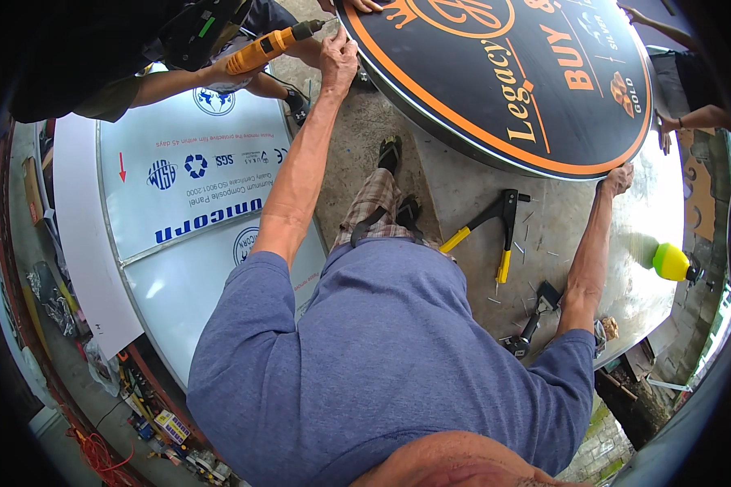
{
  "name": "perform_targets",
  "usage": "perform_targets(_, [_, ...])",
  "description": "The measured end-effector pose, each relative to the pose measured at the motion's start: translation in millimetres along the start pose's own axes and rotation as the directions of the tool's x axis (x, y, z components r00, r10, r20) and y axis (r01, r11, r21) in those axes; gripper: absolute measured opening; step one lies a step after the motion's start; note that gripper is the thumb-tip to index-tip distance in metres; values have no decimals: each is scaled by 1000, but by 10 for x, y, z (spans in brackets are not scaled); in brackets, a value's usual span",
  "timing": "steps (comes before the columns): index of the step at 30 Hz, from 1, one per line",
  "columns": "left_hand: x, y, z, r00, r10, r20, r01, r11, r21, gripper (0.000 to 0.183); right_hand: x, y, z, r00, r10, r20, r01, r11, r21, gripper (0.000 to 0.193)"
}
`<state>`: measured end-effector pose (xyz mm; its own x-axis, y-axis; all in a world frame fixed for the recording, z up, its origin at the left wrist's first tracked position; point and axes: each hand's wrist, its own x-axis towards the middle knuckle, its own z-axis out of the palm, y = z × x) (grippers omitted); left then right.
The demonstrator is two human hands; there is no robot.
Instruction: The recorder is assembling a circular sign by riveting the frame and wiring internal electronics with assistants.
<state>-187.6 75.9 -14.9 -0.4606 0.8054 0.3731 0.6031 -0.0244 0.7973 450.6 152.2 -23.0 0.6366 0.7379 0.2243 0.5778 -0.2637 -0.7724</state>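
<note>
Grey metal surface (473,193) spreads from the middle toward 4 o'clock, with pale panels (170,215) at 9 and bare floor (351,158) between them. At 1 o'clock the round black sign (463,89), rimmed in orange, overhangs the surface's far part; whether it rests there, I cannot tell.

Left grip (339,63) is at the sign's 9 o'clock edge, fingers bent inward; whether they pinch the rim or some small piece there, I cannot tell. Right grip (617,180) is curled around the rim at the sign's 4 o'clock. Being round, the sign has no clear long axis; the line between the two grips runs from 10 to 4. Its middle lies at 3 o'clock from the left grip and 10 from the right.

A co-worker's hand (226,71) holds a yellow drill (261,52), its long axis running from 8 to 2. Its tip comes just beside the left grip, at that grip's 11 o'clock; the right is well apart. Another person's hand (667,128) is near the sign's 3 o'clock edge.

Below the sign, a riveter (508,223) and loose rivets (525,243) lie on the surface.
</note>
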Motion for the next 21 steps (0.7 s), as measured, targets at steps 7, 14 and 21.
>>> perform_targets(7, [6,-11,8,1000,-13,13,13,1000,9,47,51,67,19,1000,21,16,-20,999,-26,52])
perform_targets(14, [-5,20,0,1000,-28,12,29,999,-41,47,25,50,13,1000,19,18,-20,1000,12,52])
perform_targets(21, [-1,36,-1,998,-61,28,63,996,-64,47,92,176,65,1000,-3,-17,4,997,76,52])
